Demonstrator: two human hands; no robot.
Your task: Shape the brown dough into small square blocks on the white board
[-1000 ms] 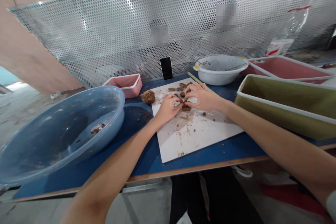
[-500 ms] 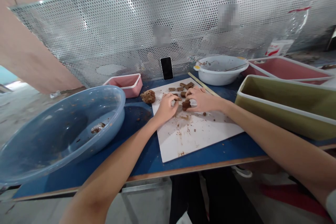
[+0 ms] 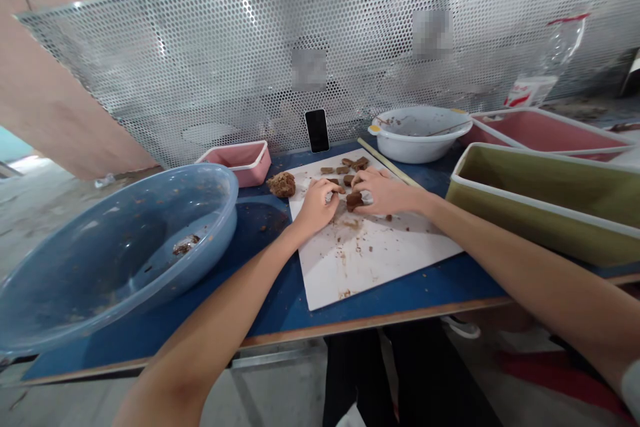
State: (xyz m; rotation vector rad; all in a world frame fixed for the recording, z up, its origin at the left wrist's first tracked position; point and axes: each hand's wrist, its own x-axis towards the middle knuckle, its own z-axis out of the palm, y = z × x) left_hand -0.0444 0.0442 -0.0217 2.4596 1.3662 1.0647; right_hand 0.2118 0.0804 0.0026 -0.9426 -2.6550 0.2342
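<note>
A white board [image 3: 370, 253] lies on the blue table, smeared with brown crumbs. Several small brown dough pieces [image 3: 350, 165] sit at its far end. My left hand [image 3: 319, 198] rests on the board with its fingers curled around a small brown bit. My right hand [image 3: 385, 190] is beside it, fingertips pinching a dark brown piece [image 3: 355, 199]. A rough brown dough ball [image 3: 281, 183] lies on the table just left of the board.
A big blue plastic basin [image 3: 115, 247] fills the left. A small pink tray [image 3: 240, 160], a black phone [image 3: 317, 129], a white bowl [image 3: 419, 132], a wooden stick [image 3: 385, 161], and green [image 3: 540, 200] and pink [image 3: 550, 130] bins stand before a perforated metal screen.
The hands, pressed together over one piece a second ago, have drawn slightly apart. A dark brown piece now shows between them on the board.
</note>
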